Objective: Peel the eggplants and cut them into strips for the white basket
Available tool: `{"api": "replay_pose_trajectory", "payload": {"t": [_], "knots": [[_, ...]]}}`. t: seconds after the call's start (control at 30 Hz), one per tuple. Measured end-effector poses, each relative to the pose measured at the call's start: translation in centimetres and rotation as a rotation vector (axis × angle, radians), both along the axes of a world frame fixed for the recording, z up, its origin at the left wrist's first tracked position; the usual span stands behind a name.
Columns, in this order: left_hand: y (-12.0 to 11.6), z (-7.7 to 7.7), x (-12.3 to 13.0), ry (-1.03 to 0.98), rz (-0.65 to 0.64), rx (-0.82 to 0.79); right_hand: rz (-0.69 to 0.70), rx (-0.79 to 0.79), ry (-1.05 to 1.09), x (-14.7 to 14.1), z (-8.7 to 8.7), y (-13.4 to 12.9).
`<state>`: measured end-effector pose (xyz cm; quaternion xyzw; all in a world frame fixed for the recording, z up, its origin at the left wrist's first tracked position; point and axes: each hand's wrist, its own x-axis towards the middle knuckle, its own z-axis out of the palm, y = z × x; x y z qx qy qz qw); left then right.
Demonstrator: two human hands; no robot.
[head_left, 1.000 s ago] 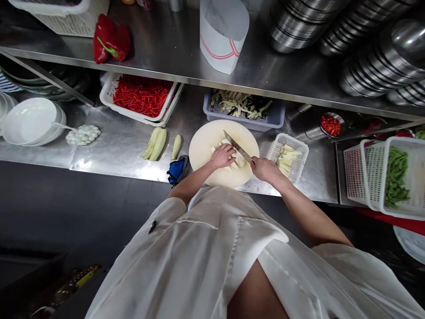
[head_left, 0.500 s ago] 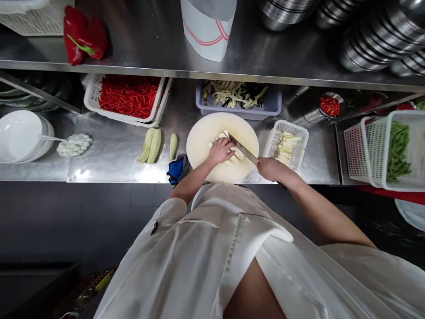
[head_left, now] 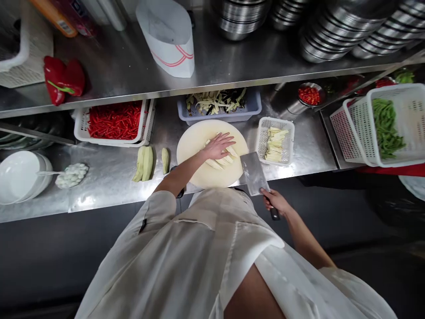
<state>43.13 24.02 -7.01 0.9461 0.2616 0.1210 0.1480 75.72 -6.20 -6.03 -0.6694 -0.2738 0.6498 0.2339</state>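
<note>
My left hand [head_left: 219, 146] lies flat with its fingers stretched over pale peeled eggplant strips [head_left: 229, 156] on the round cutting board [head_left: 191, 133]. The palm hides part of the strips. Off the board's right edge, my right hand [head_left: 276, 201] is closed round the black handle of a cleaver [head_left: 255, 173]. The broad blade is turned flat side up, its far end beside the board. A white basket [head_left: 291, 141] right of the board holds more cut strips [head_left: 276, 144]. Peeled eggplants [head_left: 144, 164] lie on the counter left of the board, with a smaller piece [head_left: 165, 160] nearer it.
Behind the board is a blue-grey tub [head_left: 217, 117] of peelings. Red chillies fill a white basket [head_left: 111, 142] at left, near white bowls [head_left: 20, 175]. Green beans sit in a basket [head_left: 416, 119] at right. A steel shelf [head_left: 116, 66] overhangs the counter, carrying stacked metal bowls [head_left: 332, 40].
The cleaver has left the strips and swung right and towards me, off the board, its blade now flat. My left hand has flattened out over the strips. The whole view has turned and shifted.
</note>
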Motion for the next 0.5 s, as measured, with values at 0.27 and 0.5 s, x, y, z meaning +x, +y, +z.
{"api": "replay_pose_trajectory", "payload": {"t": [0.27,0.5], "knots": [[-1.9,-0.8,-2.3,0.138,-0.019,-0.015,-0.15,0.113,0.205,-7.1,-6.7,3.6],[-4.1,-1.5,-3.1,0.108,0.194,0.046,0.073,0.102,0.294,-10.1,-5.8,9.0]]}}
